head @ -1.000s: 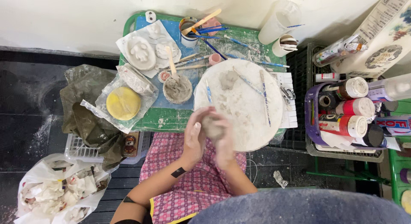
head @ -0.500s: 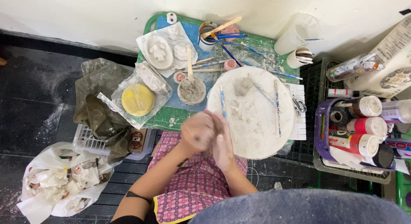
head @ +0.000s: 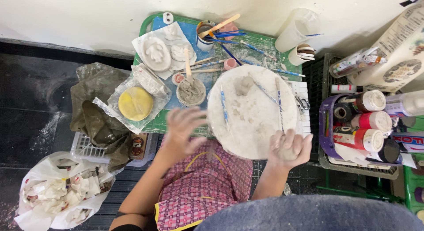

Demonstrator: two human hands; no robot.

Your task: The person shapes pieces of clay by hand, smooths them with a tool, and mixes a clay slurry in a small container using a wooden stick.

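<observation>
Right hand [head: 289, 147] fingers curl shut around a clay lump [head: 287, 152] at the round board [head: 251, 125] edge. Left hand [head: 183, 127] spread, empty. Clay looks soft, tacky; cup it underneath.

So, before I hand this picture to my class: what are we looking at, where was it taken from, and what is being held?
It is one picture from a camera worn on a person's head, looking straight down. No machine: two bare hands. The right hand closes its grip on a lump of grey clay. The left hand is open, blurred and empty. Between them lies a round white board with thin modelling tools and another clay lump, on a green table. A bowl of wet clay stands nearby.
</observation>
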